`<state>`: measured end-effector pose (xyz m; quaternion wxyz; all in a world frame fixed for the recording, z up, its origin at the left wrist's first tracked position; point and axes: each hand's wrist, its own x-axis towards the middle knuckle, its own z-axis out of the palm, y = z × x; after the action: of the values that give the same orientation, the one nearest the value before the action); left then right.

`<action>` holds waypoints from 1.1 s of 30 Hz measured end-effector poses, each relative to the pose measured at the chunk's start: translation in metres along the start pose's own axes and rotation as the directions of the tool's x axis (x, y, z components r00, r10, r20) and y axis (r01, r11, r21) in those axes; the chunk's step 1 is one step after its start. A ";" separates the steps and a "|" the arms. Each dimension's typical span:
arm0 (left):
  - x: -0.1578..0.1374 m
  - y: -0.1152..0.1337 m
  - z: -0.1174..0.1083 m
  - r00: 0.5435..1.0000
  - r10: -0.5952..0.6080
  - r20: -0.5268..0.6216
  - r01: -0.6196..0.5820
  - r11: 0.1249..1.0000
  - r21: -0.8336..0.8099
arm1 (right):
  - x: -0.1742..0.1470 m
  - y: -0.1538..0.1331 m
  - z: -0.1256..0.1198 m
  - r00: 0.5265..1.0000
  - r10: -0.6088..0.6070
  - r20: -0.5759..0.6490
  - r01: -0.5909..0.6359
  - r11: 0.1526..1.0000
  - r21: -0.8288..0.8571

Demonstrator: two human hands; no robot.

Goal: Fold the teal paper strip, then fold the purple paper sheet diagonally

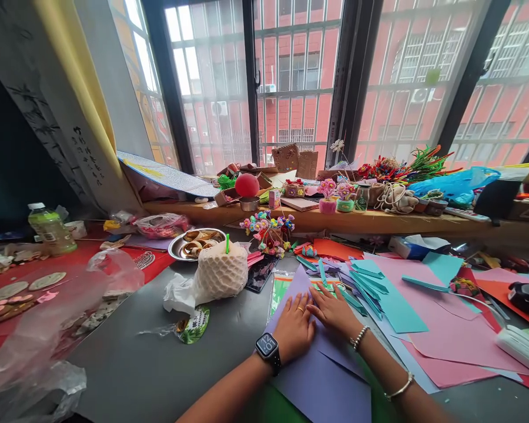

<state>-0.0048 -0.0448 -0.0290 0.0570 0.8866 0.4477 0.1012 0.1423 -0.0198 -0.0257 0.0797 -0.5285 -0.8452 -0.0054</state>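
A sheet of purple paper (324, 382) lies in front of me, its far end folded to a point. My left hand (294, 329), with a ring and a watch at the wrist, rests on its folded upper part with the fingers stretched forward. Over the paper's right side, my right hand (336, 311) lies with fingers extended, its fingertips close to those of my left hand. Neither hand is wrapped round anything. Beneath the paper, a green surface (381, 393) shows at the edges. A slit or fold line runs across the paper near my right forearm.
Teal paper strips (368, 282) and pink sheets (458, 329) spread on the right. A netted coconut (224, 273) with a green straw, a metal bowl (176, 248) and a phone (261, 275) stand or lie left of the paper. Plastic bags and a bottle (50, 229) occupy the far left.
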 end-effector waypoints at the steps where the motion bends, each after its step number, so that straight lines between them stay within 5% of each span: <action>1: 0.000 0.000 0.001 1.000 0.008 -0.012 -0.008 1.000 0.002 | 0.005 0.000 0.000 1.000 0.000 0.005 0.000 1.000 -0.007; 15: 0.001 0.001 0.002 0.999 -0.017 -0.038 0.017 1.000 0.009 | 0.056 -0.004 -0.012 0.990 0.046 0.132 -0.044 0.999 -0.019; 33: -0.001 0.002 0.000 0.999 -0.012 -0.043 0.010 0.999 -0.038 | 0.080 -0.003 -0.011 0.991 0.047 0.129 -0.036 0.995 -0.088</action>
<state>-0.0038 -0.0463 -0.0291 0.0646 0.8805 0.4516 0.1287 0.1069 0.0493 -0.0031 0.0015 -0.5483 -0.8363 -0.0055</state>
